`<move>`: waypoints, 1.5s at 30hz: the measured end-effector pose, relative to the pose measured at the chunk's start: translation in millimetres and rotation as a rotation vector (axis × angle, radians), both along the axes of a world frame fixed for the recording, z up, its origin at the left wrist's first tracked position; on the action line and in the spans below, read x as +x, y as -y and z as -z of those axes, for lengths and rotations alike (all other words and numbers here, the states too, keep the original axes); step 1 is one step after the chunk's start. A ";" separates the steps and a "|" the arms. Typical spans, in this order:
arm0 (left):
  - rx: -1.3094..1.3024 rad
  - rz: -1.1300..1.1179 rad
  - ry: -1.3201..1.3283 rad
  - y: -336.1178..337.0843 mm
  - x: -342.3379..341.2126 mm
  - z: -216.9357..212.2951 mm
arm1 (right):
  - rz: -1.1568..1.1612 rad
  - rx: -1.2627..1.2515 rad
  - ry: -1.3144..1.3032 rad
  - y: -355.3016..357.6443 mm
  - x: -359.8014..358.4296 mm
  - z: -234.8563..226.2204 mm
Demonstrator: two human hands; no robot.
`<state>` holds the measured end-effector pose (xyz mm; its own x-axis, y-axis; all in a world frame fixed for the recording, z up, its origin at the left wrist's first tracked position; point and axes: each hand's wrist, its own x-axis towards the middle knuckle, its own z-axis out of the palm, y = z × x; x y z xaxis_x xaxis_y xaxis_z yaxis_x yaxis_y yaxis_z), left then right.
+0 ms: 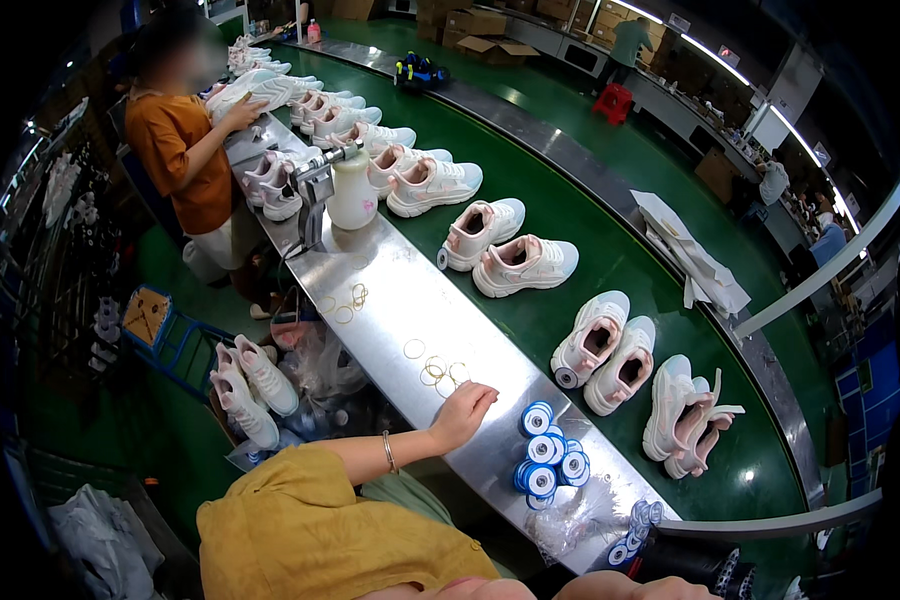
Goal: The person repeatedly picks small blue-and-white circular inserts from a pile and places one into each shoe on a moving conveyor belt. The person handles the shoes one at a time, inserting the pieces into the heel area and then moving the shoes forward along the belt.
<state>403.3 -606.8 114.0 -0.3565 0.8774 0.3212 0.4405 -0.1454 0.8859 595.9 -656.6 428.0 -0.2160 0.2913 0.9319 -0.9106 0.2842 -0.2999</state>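
Note:
My left hand [462, 416], with a bracelet on its wrist, is over the steel bench top [425, 290]. Its fingers are curled closed, and what lies inside them, if anything, is hidden. Several thin yellow rings [435, 370], like rubber bands, lie right beside it. To its right is a cluster of blue-rimmed white rolls [542, 449]. At the lower edge my right hand [672, 588] shows only in part, its fingers cut off; more blue-and-white rolls [633, 535] in clear plastic [578, 515] are near it.
Pairs of white-and-pink shoes [610, 350] stand along the green belt [530, 340]; some carry a roll at the heel. A white bottle [353, 195] stands by a metal device [313, 200]. Farther left, a co-worker in orange [165, 140] holds a shoe. Flattened white card [685, 250] lies across the belt.

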 end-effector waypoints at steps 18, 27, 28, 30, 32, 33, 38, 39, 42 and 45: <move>0.009 0.017 0.002 -9.8 -17.5 9.9 | 0.033 0.003 0.066 -13.4 -14.2 12.3; 0.022 0.008 -0.008 -22.9 -12.8 16.8 | -0.001 0.003 0.064 -29.0 -10.4 17.1; 0.013 0.011 -0.022 -23.5 -13.2 18.6 | -0.003 0.001 0.061 -29.6 -10.7 18.0; 0.011 0.012 -0.024 -24.0 -13.2 21.0 | -0.008 0.000 0.047 -30.0 -11.3 18.9; 0.009 0.011 -0.019 -24.5 -14.3 21.0 | -0.012 -0.001 0.030 -30.1 -12.4 19.1; 0.008 0.009 -0.014 -25.0 -15.3 20.0 | -0.014 0.003 0.025 -30.1 -12.9 18.6; 0.000 0.007 -0.003 -25.9 -21.2 14.3 | -0.022 0.004 -0.034 -34.2 -11.8 18.0; -0.006 0.007 0.002 -25.1 -22.1 14.6 | -0.024 0.005 -0.055 -35.3 -10.1 18.9; -0.020 0.015 0.011 -24.4 -25.6 14.7 | 0.074 0.015 -0.501 -38.3 -7.2 45.5; -0.016 0.018 0.024 -25.3 -26.8 18.0 | 0.259 -0.136 -0.215 -37.0 13.8 62.2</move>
<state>376.5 -581.5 96.0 -0.3479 0.8886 0.2988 0.4161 -0.1392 0.8986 609.7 -619.7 365.8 0.0778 0.4352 0.8970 -0.8600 0.4844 -0.1604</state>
